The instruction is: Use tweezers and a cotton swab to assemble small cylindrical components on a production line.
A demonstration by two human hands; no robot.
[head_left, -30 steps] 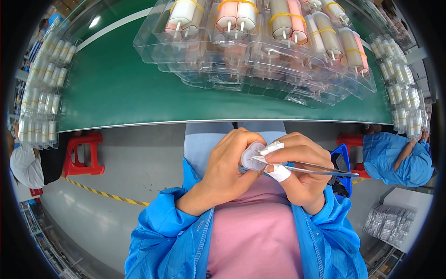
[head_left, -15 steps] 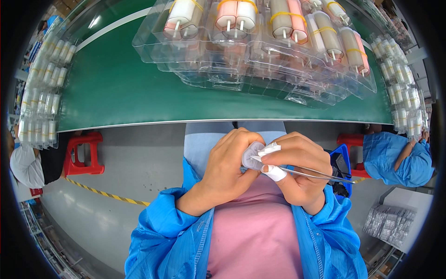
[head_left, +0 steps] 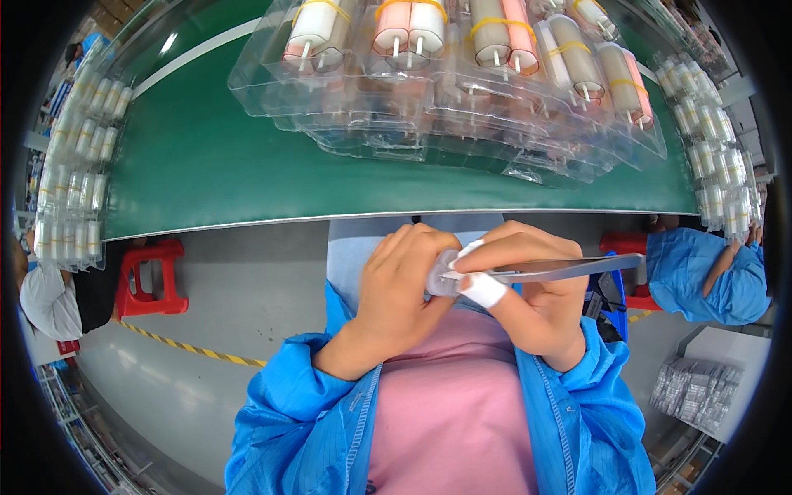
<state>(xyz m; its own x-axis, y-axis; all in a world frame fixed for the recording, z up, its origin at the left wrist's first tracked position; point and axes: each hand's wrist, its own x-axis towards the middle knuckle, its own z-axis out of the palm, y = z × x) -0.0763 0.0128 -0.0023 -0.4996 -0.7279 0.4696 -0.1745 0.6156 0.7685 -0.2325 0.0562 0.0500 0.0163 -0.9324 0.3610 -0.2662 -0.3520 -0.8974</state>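
Head view: barely shifted since the earlier frames, only tweezers (head_left: 549, 269) tilted slightly flatter, tips still at the small clear part (head_left: 441, 280). Left hand (head_left: 404, 289) clenched around that part, held before the chest, just below the green surface (head_left: 247, 165) edge. Right hand (head_left: 528, 289), taped fingers (head_left: 483, 289), pinching the tweezers. Probably light, stiff, smooth plastic, likely slippery and easily scratched; best gripped by its sides. Clear trays of rollers (head_left: 462, 49) at 12 o'clock, red stool (head_left: 153, 276) at 9 o'clock.

Two hands (head_left: 404, 289), one pair of tweezers (head_left: 561, 268), two red stools (head_left: 148, 276), perhaps five banded roller pairs (head_left: 408, 29).
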